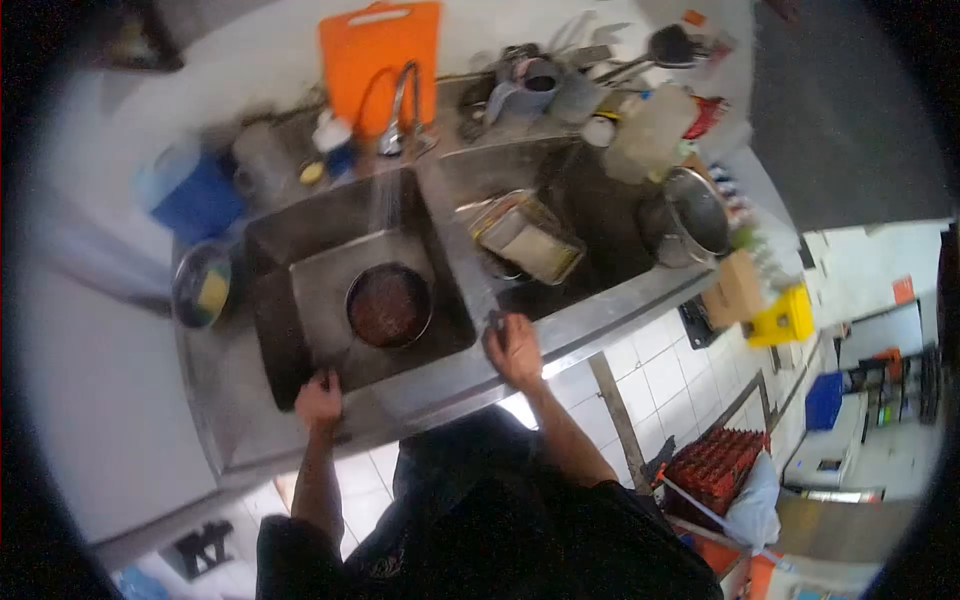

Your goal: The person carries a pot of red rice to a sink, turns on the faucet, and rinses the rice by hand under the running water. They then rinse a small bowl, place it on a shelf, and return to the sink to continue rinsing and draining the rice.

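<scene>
Water runs from the faucet (pixel 392 140) into the left sink basin (pixel 320 275). A round dark pan (pixel 388 305) with reddish-brown contents or inside sits on the basin floor, under the stream. At the basin's front left edge is my left hand (pixel 318 400), fingers curled; what they grip, if anything, is hidden. My right hand (pixel 516 350) is closed at the front end of the divider between the basins, with something dark at its fingertips that I cannot make out. Neither hand touches the pan.
The right basin (pixel 600 215) holds a rectangular container (pixel 535 240). A metal pot (pixel 690 220) stands at its right. Behind are an orange cutting board (pixel 350 60), mugs (pixel 535 85) and a cloudy jug (pixel 655 130). A bowl with a sponge (pixel 205 290) sits left. A red crate (pixel 710 470) is on the floor.
</scene>
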Demonstrator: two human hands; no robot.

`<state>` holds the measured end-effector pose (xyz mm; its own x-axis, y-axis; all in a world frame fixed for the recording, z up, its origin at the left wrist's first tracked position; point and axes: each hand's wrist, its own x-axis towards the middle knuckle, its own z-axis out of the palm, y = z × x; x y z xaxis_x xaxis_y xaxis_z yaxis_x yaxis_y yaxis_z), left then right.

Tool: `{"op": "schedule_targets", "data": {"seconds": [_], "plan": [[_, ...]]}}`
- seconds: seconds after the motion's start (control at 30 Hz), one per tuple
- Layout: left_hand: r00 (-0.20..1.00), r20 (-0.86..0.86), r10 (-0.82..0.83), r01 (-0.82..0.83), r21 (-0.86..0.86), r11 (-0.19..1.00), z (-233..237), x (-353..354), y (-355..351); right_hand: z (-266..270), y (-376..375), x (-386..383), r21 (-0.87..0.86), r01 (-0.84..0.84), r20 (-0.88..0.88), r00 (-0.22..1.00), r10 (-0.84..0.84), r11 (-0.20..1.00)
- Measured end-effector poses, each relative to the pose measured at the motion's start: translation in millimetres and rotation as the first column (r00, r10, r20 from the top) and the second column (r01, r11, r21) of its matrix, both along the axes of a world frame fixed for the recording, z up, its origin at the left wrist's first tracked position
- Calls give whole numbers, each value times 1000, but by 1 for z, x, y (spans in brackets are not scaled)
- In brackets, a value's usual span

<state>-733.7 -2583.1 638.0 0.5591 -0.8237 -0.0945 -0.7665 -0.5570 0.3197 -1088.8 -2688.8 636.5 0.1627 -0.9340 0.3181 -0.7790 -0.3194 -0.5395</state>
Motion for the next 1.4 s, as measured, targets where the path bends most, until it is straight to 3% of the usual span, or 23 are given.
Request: {"op": "schedule_targets", "data": {"seconds": [0.07, 0.13, 0.37, 1.1, 1.27, 1.4], "plan": [[996, -89, -23, 27, 43, 999, 0, 5, -1, -6, 2, -2, 51, 12, -28, 1000, -11, 999], [1000, 29, 3, -2, -23, 1000, 1, 0, 0, 1, 2, 0, 99, -12, -31, 999, 16, 995], [1000, -11, 19, -19, -19, 1000, 2, 0, 1, 9, 0, 1, 163, -16, -21, 1000, 20, 986], [998, -45, 33, -29, 90, 996, 10, 1, -3, 10, 0, 5, 156, 10, -38, 999, -4, 988], [1000, -28, -10, 10, -4, 1000, 1, 4, 1, 6, -1, 2, 152, -13, -24, 1000, 16, 988], [998, -54, 28, -27, 19, 999, 9, 1, -2, 6, -1, 3, 136, -12, -18, 1000, 15, 991]]}}
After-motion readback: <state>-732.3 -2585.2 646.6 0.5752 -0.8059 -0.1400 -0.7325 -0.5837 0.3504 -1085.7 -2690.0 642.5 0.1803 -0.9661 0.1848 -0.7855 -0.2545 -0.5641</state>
